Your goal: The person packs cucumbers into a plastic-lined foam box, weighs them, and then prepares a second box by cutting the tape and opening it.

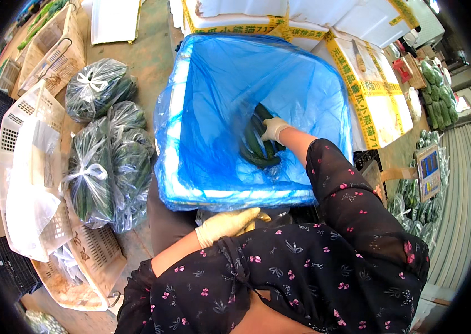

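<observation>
1. I see long, dark-green cucumbers point(253, 142) near the middle of the crinkled blue plastic liner point(218, 83), inside a white foam box point(235, 197).
2. My white-gloved right hand point(273, 131) is half-curled against them; I can't tell if it's gripping. A loose hold could drop 1.
3. Snagged fingers could tear that thin film.
4. My yellowish-gloved left hand point(230, 225) sits below the near rim, partly extended; any hold is hidden.
</observation>
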{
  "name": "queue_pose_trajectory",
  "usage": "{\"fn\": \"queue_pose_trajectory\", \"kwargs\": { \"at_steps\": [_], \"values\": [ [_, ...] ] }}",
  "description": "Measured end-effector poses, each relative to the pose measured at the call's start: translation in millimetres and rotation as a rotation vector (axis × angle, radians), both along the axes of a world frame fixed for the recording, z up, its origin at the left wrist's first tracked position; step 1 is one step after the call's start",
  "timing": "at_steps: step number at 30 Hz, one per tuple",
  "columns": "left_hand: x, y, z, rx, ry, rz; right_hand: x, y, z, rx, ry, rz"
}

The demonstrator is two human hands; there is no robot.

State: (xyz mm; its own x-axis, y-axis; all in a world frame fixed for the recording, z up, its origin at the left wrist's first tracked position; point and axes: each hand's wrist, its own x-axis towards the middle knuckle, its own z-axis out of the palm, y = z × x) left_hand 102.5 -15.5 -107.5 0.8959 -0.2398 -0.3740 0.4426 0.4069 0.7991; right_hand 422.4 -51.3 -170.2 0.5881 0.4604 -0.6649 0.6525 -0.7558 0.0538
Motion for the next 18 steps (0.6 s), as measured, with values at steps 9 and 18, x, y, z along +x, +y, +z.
{"fn": "queue_pose_trajectory", "kwargs": {
  "at_steps": [9,18],
  "values": [
    [5.0,-0.1,1.5,0.002,-0.166,0.09,8.5,-5.0,-35.7,0.387,-0.088,-0.012],
    [12.8,9.0,16.3,0.077,-0.009,-0.121,-9.9,-30.0,54.3,0.609,0.003,-0.044]
  ]
}}
